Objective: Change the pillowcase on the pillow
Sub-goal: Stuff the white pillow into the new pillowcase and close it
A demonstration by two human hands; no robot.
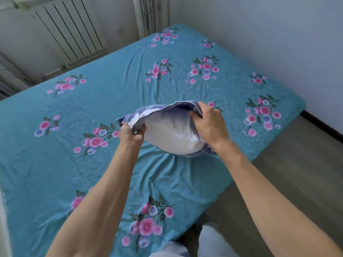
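Both hands, left hand (130, 134) and right hand (209, 123), pinch the pillowcase (157, 111) mouth, white pillow (172, 136) seemingly half inside

pillow (172, 134) on bed (111, 101), half inside pillowcase (156, 112), radiator (70, 30) behind bed, floor (289, 164) right

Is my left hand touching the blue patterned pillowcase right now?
Touching. The head view shows the left hand gripping the opening edge of the blue patterned pillowcase, fingers curled round the fabric.
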